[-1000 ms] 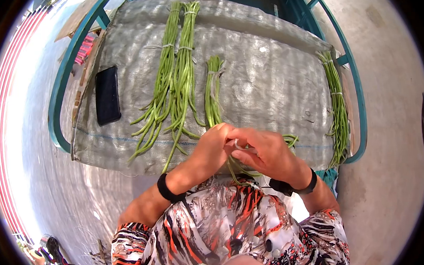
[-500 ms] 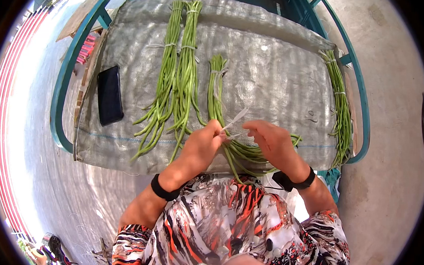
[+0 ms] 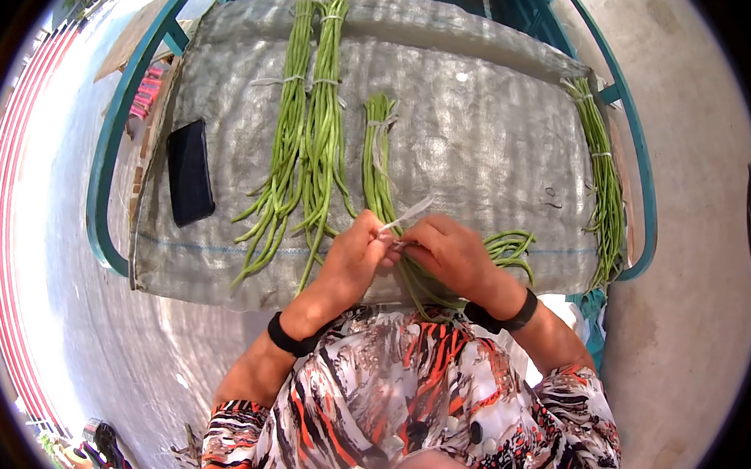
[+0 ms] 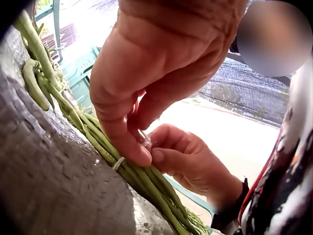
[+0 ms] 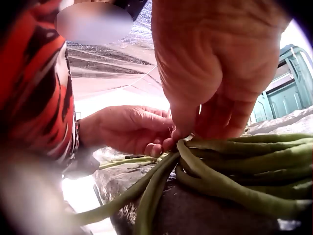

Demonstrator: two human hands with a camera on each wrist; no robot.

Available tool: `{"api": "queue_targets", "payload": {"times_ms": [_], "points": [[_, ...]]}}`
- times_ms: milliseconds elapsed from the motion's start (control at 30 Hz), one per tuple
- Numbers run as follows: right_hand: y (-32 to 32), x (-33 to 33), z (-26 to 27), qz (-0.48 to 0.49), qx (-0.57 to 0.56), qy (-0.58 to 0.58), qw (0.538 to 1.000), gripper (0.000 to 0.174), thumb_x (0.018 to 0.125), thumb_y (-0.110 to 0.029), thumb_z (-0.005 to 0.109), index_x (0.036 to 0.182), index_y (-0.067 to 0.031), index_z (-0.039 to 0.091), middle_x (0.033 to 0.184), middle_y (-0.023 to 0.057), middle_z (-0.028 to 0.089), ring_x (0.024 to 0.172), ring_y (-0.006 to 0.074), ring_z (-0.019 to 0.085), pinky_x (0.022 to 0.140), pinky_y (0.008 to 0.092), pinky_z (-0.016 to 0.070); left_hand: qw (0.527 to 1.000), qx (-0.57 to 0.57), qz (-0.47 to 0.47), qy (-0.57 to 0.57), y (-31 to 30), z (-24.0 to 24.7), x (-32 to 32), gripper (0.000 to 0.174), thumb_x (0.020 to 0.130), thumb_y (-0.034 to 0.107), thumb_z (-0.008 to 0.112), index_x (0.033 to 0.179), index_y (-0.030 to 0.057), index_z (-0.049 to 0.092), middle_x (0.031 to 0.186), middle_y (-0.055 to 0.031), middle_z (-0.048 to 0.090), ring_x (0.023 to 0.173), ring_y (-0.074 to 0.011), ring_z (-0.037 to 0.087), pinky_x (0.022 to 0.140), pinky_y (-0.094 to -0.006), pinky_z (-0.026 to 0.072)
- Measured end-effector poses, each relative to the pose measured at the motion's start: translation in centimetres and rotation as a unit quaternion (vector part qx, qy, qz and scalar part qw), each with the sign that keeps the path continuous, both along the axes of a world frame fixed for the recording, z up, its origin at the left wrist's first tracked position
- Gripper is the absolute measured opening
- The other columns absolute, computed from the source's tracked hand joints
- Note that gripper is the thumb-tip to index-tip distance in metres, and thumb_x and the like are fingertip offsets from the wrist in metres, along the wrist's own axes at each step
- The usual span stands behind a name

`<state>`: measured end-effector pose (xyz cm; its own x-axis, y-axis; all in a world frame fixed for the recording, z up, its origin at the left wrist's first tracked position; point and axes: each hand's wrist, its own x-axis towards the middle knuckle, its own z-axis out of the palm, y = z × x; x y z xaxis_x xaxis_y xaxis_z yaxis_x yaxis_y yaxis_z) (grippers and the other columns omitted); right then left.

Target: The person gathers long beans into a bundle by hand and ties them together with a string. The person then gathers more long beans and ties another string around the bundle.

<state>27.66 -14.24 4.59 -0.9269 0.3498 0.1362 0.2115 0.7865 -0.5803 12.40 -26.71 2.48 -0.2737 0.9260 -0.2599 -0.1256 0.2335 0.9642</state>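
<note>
Both hands meet over the lower part of a short bundle of long green beans [image 3: 377,163], bound near its top with a pale strip. The left hand [image 3: 354,254] pinches a whitish tie [image 3: 408,214], whose loose end sticks up between the hands. Beside it the right hand [image 3: 453,252] has thumb and fingers together on the same tie. In the left wrist view the left hand [image 4: 156,63] and right hand [image 4: 190,159] pinch a small white knot [image 4: 145,142] above the beans [image 4: 151,188]. The right wrist view shows the fingertips touching at the beans [image 5: 234,161].
Two long tied bean bundles [image 3: 296,112] lie left of the short one, and a black phone [image 3: 190,172] farther left. Another bundle [image 3: 597,174] lies at the right edge of the grey woven sheet [image 3: 480,138]. Teal metal rails [image 3: 104,162] flank both sides.
The hands were together, then the right hand moved off to the right with its fingers apart, showing the strip. Now it is back against the left hand, pinching the tie.
</note>
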Motion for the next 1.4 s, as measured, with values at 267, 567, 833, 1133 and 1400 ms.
{"api": "queue_targets", "payload": {"times_ms": [267, 567, 833, 1133, 1400], "points": [[-0.5, -0.3, 0.9, -0.047, -0.039, -0.006, 0.998, 0.014, 0.08, -0.016, 0.068, 0.087, -0.0085, 0.058, 0.085, 0.0095, 0.055, 0.08, 0.0316, 0.059, 0.064, 0.0414, 0.0485, 0.992, 0.012, 0.078, 0.097, 0.8, -0.6, 1.2, 0.019, 0.088, 0.009, 0.064, 0.092, 0.0028, 0.047, 0.073, -0.0054, 0.055, 0.064, -0.0107, 0.051, 0.057, -0.0269, 0.0436], [-0.6, -0.2, 0.3, -0.068, -0.125, -0.002, 0.99, 0.012, 0.085, -0.016, 0.063, 0.09, -0.0058, 0.058, 0.087, 0.0114, 0.056, 0.074, 0.032, 0.06, 0.062, 0.0396, 0.0475, 0.975, 0.094, 0.049, 0.194, -0.3, -1.6, 1.6, 0.021, 0.083, -0.001, 0.064, 0.103, 0.0034, 0.058, 0.087, -0.0092, 0.057, 0.073, -0.0179, 0.057, 0.067, -0.0288, 0.0482], [-0.9, 0.1, -0.3, -0.087, -0.112, 0.02, 0.99, 0.011, 0.086, -0.015, 0.063, 0.09, -0.0063, 0.059, 0.088, 0.0109, 0.057, 0.074, 0.032, 0.061, 0.063, 0.0399, 0.0485, 0.924, 0.179, 0.073, 0.331, -0.2, -2.4, 1.6, 0.016, 0.084, 0.004, 0.065, 0.098, 0.0031, 0.057, 0.086, -0.0102, 0.055, 0.074, -0.0189, 0.056, 0.065, -0.0299, 0.0467], [-1.6, 0.0, -0.8, -0.108, -0.05, 0.031, 0.992, 0.011, 0.085, -0.016, 0.065, 0.09, -0.0077, 0.06, 0.089, 0.0094, 0.06, 0.075, 0.0313, 0.062, 0.063, 0.0404, 0.0495, 0.974, 0.029, 0.039, 0.222, -0.1, -0.1, 2.4, 0.019, 0.081, 0.01, 0.069, 0.094, 0.005, 0.056, 0.082, -0.0082, 0.055, 0.07, -0.0182, 0.054, 0.061, -0.0324, 0.0458], [-1.3, 0.4, -1.2, -0.097, -0.059, 0.037, 0.993, 0.011, 0.085, -0.014, 0.066, 0.091, -0.0073, 0.059, 0.088, 0.0087, 0.06, 0.073, 0.0283, 0.063, 0.062, 0.0367, 0.0498, 0.894, 0.104, 0.045, 0.434, -0.9, -0.4, 1.9, 0.013, 0.082, 0.009, 0.069, 0.089, 0.0064, 0.059, 0.084, -0.0106, 0.055, 0.073, -0.0314, 0.059, 0.06, -0.0403, 0.0484]]}}
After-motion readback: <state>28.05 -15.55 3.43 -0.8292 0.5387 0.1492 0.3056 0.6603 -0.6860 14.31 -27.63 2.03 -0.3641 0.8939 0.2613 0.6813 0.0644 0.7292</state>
